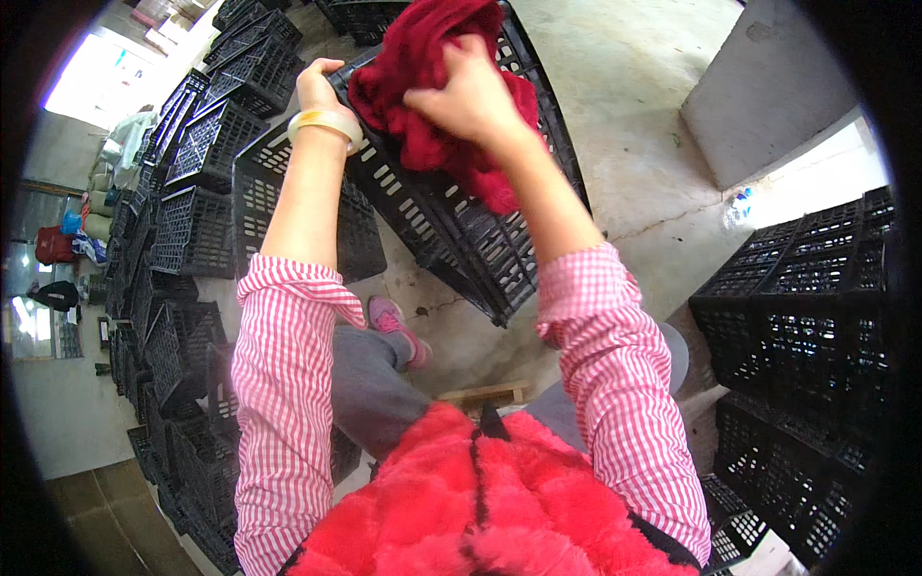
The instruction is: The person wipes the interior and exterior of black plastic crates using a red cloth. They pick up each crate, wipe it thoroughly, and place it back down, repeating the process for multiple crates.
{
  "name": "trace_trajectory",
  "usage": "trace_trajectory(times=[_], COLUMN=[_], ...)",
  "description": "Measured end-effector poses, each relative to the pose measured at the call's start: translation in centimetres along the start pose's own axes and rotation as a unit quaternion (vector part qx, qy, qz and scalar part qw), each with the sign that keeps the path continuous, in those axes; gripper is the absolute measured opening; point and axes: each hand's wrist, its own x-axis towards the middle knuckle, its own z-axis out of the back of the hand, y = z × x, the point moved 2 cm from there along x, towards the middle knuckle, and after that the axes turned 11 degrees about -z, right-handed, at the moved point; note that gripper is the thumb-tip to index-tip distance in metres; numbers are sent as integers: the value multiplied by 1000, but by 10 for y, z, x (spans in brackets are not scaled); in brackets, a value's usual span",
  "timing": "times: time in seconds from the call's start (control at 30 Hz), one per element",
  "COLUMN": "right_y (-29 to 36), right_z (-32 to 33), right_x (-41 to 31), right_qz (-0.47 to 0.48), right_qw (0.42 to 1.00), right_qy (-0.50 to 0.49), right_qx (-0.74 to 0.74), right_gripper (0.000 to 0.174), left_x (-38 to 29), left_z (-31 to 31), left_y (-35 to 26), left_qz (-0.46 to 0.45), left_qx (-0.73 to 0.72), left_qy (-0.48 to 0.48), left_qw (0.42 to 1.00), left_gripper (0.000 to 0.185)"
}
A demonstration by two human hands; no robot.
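A black slatted plastic crate [403,194] is tilted in front of me. At its upper left corner my left hand [322,90] grips the rim, with a pale bangle on the wrist. My right hand [472,97] is shut on a dark red cloth [432,133], which is bunched against the crate's inside and hangs partly over its slats. The cloth hides much of the crate's far part. Slight blur shows on my right hand.
Stacked black crates [209,144] line the left side, and another crate [310,216] stands close beside the held one. More crate stacks [792,324] rise at the right. A grey pillar [763,93] stands upper right. A wooden piece [486,394] lies on the concrete floor [634,144].
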Motion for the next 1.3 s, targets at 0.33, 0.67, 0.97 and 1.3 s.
trace_trajectory(times=[0.33, 0.67, 0.97, 1.3], right_y=[-121, -144, -40, -130], right_z=[-16, -4, 5, 20], right_x=[-218, -255, -119, -245], right_qz=[-226, -355, -118, -333], right_qw=[942, 933, 993, 917], right_qy=[157, 56, -13, 89], right_qx=[-193, 0, -8, -203], right_gripper=[39, 46, 60, 55], left_x=[24, 12, 45, 129], left_z=[24, -2, -16, -8], left_y=[-8, 4, 21, 26], left_qz=[-37, 28, 1, -10], left_qx=[-40, -27, -7, 14], left_qy=[-38, 17, 33, 57], left_qw=[998, 999, 999, 998], left_gripper=[12, 11, 18, 17])
